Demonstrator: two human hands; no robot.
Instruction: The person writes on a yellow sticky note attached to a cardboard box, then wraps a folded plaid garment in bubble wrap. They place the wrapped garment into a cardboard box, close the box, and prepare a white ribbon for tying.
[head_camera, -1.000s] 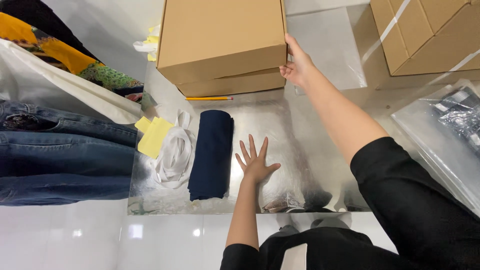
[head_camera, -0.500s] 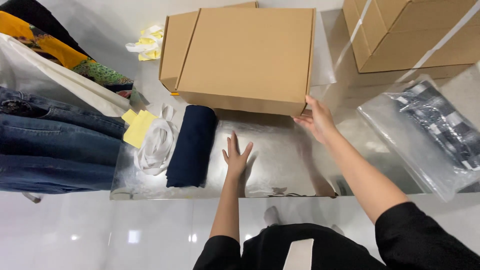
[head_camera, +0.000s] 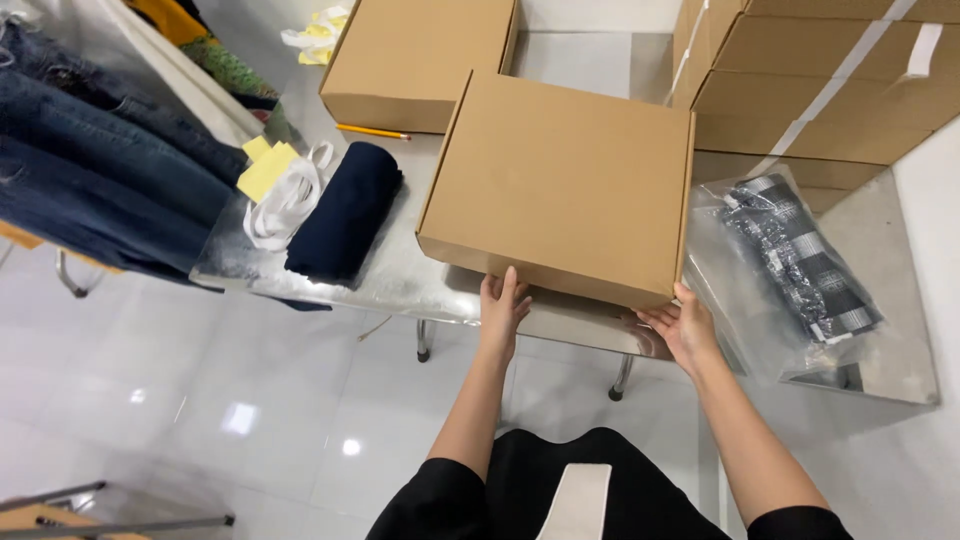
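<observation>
Both hands | fingertips hidden under cardboard box

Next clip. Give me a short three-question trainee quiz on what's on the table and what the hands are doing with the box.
1. True or false: both hands touch the near edge of the closed cardboard box.
2. Which thing lies just left of that box on the metal table?
A. a clear bag of checked cloth
B. a rolled dark blue cloth
C. a pencil
3. Fill in: the clear bag of checked cloth lies to the box's ____ side.

Key
1. True: the left hand is at the front edge, the right hand at the near right corner.
2. B, the rolled dark blue cloth.
3. Right.
</observation>
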